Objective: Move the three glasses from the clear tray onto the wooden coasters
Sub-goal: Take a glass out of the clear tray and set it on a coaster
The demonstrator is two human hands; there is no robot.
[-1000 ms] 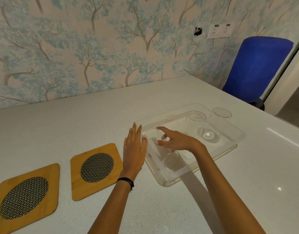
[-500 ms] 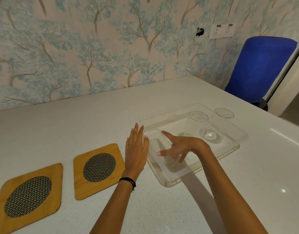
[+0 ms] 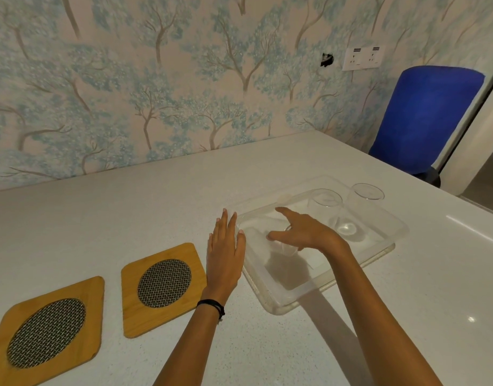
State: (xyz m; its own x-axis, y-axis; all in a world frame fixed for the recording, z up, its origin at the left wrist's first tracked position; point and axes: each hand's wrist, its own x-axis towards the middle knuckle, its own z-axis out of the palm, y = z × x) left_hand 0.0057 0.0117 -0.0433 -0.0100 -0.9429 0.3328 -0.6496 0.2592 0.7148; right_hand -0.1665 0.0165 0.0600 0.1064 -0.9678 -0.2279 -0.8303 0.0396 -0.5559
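A clear tray [image 3: 351, 270] lies on the white table to the right of centre. My right hand [image 3: 306, 232] is inside its near-left part, with fingers wrapped around a clear glass [image 3: 287, 247] that seems raised off the tray floor and casts a shadow below. Two more glasses, one in the middle [image 3: 324, 201] and one at the far right end [image 3: 366, 194], stand upright in the tray. My left hand [image 3: 225, 252] rests flat on the table, fingers against the tray's left wall. Two wooden coasters with mesh centres, the nearer coaster [image 3: 163, 285] and the left coaster [image 3: 47, 330], lie to the left.
The white table [image 3: 128, 213] runs back to a wallpapered wall. A blue chair [image 3: 426, 115] stands past the table's far right corner. The table's right edge passes close behind the tray.
My right hand has gone from touching the near glass's rim to gripping the glass's side, and has lifted it slightly. My left hand has stayed against the tray.
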